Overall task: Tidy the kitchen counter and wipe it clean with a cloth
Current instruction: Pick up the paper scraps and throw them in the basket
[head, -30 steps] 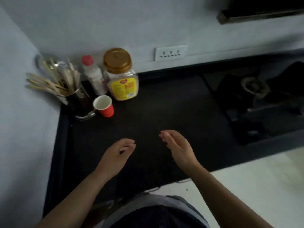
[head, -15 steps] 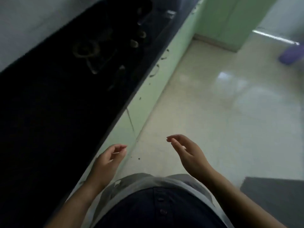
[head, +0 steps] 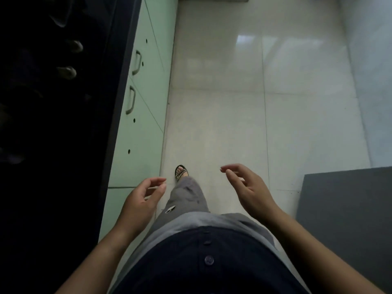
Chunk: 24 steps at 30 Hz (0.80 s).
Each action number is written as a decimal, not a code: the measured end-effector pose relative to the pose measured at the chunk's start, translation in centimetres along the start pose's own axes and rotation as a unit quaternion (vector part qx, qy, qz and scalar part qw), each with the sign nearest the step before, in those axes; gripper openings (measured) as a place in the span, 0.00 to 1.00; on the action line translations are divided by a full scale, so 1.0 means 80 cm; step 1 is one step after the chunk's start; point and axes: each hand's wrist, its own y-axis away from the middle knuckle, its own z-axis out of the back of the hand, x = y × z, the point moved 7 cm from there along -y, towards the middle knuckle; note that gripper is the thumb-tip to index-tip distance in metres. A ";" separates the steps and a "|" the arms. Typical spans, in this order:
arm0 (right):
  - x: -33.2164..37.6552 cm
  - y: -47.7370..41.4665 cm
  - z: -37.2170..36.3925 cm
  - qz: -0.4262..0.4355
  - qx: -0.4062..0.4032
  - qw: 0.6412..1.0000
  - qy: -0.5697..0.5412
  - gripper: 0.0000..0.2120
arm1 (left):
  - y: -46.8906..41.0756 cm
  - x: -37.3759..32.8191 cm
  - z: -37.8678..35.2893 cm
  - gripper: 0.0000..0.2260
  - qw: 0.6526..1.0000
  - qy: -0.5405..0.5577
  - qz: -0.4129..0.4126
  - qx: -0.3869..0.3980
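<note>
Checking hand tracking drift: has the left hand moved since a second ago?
Yes. The left hand was over the black kitchen counter; now it hangs off its front edge, before the pale green cabinet doors, empty.

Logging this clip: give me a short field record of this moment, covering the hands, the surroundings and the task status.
left hand: empty, fingers loosely curled
right hand: empty, fingers relaxed, above the floor
counter: dark, along the left; details too dim to tell
cabinet doors: pale green, with handles, below the counter
floor: glossy pale tiles
mat: grey, lower right
foot: in a sandal, stepped forward beside the cabinet doors
task status: no wiping under way
</note>
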 end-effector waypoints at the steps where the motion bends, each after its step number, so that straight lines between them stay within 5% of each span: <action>1: 0.017 -0.027 0.007 0.007 -0.006 1.000 0.006 0.11 | -0.027 -0.016 0.005 0.05 1.000 -0.004 -0.006 0.007; 9: 0.156 -0.202 0.064 0.072 -0.060 0.995 0.023 0.14 | -0.213 -0.188 0.060 0.09 0.995 -0.010 -0.093 0.032; 18: 0.148 -0.324 0.105 0.016 -0.068 0.998 -0.006 0.11 | -0.345 -0.237 0.053 0.05 0.997 -0.015 -0.062 0.051; 24: 0.203 -0.494 0.186 0.044 -0.049 0.998 0.017 0.11 | -0.483 -0.345 0.037 0.05 0.997 -0.010 -0.075 0.012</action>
